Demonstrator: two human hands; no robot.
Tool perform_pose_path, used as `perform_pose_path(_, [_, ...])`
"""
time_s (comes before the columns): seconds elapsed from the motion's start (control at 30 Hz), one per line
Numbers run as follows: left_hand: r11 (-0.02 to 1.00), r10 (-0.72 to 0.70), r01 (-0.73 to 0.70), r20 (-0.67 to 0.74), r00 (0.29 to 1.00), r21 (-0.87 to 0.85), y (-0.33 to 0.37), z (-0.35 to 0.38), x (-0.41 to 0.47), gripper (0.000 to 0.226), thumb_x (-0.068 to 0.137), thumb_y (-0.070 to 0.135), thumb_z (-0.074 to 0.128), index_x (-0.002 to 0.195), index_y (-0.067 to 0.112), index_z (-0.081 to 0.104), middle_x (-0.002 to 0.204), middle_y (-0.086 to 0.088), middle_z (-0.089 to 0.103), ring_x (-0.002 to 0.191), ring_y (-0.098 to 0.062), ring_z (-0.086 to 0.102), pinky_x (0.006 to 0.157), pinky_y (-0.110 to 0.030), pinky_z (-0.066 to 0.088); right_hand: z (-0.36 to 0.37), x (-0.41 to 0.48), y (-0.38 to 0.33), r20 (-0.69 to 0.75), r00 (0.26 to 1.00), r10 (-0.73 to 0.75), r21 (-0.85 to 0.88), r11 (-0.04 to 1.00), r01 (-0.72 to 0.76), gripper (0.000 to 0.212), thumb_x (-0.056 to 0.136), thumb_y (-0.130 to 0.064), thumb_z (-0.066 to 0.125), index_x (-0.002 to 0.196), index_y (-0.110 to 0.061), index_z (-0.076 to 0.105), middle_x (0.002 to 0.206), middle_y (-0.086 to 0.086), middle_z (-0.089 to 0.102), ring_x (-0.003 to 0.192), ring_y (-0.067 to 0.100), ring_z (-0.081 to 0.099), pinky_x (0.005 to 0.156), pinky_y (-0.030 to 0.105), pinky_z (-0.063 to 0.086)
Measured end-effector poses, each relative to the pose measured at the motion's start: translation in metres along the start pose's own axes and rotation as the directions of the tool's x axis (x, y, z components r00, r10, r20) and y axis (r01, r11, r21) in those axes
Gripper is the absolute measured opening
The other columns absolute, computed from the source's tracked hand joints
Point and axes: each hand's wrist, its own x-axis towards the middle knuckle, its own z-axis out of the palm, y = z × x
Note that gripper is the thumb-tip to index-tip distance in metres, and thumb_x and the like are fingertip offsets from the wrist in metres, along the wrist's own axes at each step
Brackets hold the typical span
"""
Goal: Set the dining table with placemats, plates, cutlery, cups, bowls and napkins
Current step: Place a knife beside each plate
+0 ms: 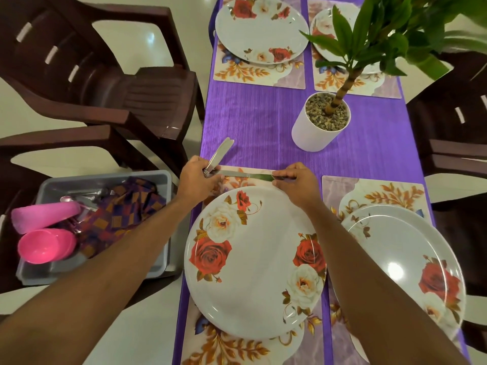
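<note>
The right hand pinches one knife laid just beyond the near plate; the left hand grips spare knives. If that grip slackens, they could clatter down.

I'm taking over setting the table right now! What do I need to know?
Left hand: grips a bunch of cutlery.
Right hand: fingers pinch one end of a knife lying across the mat above the near plate.
Done: four placemats, with plates on them.
Left: cutlery at every place, then the pink cups and napkins from the grey tub on the chair. No bowls in view.
</note>
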Motion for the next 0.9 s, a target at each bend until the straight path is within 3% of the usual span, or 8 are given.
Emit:
perform_pose_path(0.2, [1.000, -0.017, 0.017, 0.014, 1.000, -0.025, 0.001, -0.002, -0.001, 0.030, 0.083, 0.024, 0.079, 0.108, 0.012, 0.069, 0.107, 0.001, 0.057, 0.097, -0.018, 0.063, 0.089, -0.040, 0.059, 0.000, -0.003, -0.002, 0.007, 1.000, 0.011, 0.024, 1.000, -0.012, 0.034, 0.082, -0.026, 0.082, 0.114, -0.019, 0.075, 0.107, -0.006, 0.060, 0.089, 0.009, 0.059, 0.079, 0.015, 0.050])
perform_pose_path(0.3, [0.999, 0.004, -0.004, 0.004, 1.000, -0.039, 0.004, -0.005, -0.002, 0.025, 0.083, 0.026, 0.079, 0.102, 0.013, 0.067, 0.103, 0.002, 0.056, 0.090, -0.014, 0.060, 0.080, -0.027, 0.056, -0.003, -0.008, -0.001, -0.061, 0.998, -0.003, 0.094, 0.996, 0.009, 0.024, 0.088, -0.024, 0.077, 0.111, -0.018, 0.076, 0.106, -0.004, 0.065, 0.089, 0.009, 0.062, 0.088, 0.026, 0.057])
perform_pose_path(0.4, [0.997, 0.022, -0.025, -0.043, 0.999, -0.075, 0.010, -0.010, -0.010, 0.012, 0.090, 0.030, 0.071, 0.089, 0.022, 0.063, 0.090, 0.007, 0.056, 0.079, -0.010, 0.058, 0.070, -0.019, 0.050, -0.011, -0.019, 0.000, -0.175, 0.984, 0.000, 0.199, 0.979, 0.036, 0.016, 0.091, -0.028, 0.073, 0.103, -0.018, 0.076, 0.100, 0.000, 0.071, 0.088, 0.010, 0.066, 0.083, 0.029, 0.058])
perform_pose_path(0.53, [0.974, -0.026, 0.048, 0.100, 0.995, -0.221, 0.018, -0.015, -0.028, 0.031, 0.100, 0.038, 0.054, 0.101, 0.013, 0.072, 0.090, 0.000, 0.073, 0.083, -0.012, 0.070, 0.078, -0.030, 0.058, -0.023, -0.048, -0.007, -0.222, 0.975, -0.013, 0.299, 0.951, 0.081, 0.007, 0.091, -0.028, 0.073, 0.098, -0.027, 0.075, 0.098, -0.002, 0.073, 0.087, 0.005, 0.067, 0.079, 0.019, 0.053])
perform_pose_path(0.7, [0.908, -0.012, 0.135, 0.297, 0.955, -0.397, 0.063, 0.006, -0.080, 0.023, 0.104, 0.018, 0.050, 0.097, 0.012, 0.070, 0.079, -0.003, 0.072, 0.049, -0.004, 0.054, 0.046, -0.015, 0.038, -0.030, -0.093, -0.010, -0.151, 0.988, 0.025, 0.517, 0.854, 0.058, 0.013, 0.094, -0.015, 0.069, 0.101, -0.025, 0.076, 0.097, -0.003, 0.077, 0.087, 0.009, 0.072, 0.080, 0.027, 0.057])
perform_pose_path(0.8, [0.887, -0.046, 0.215, 0.385, 0.922, -0.410, 0.089, 0.034, -0.112, 0.015, 0.100, 0.018, 0.057, 0.102, 0.011, 0.071, 0.087, -0.002, 0.076, 0.053, -0.008, 0.054, 0.046, -0.018, 0.038, -0.044, -0.120, -0.007, -0.081, 0.992, 0.093, 0.586, 0.810, -0.028, 0.017, 0.097, -0.027, 0.065, 0.112, -0.024, 0.074, 0.102, -0.004, 0.076, 0.088, 0.006, 0.070, 0.072, 0.019, 0.055])
perform_pose_path(0.9, [0.791, -0.154, 0.373, 0.432, 0.889, -0.485, 0.117, 0.067, -0.146, 0.015, 0.097, 0.018, 0.063, 0.105, 0.009, 0.072, 0.095, -0.008, 0.077, 0.057, -0.010, 0.054, 0.050, -0.021, 0.039, -0.063, -0.139, 0.011, -0.003, 0.986, 0.168, 0.654, 0.746, -0.125, 0.017, 0.096, -0.032, 0.065, 0.112, -0.030, 0.071, 0.100, -0.004, 0.076, 0.085, 0.007, 0.069, 0.071, 0.020, 0.055])
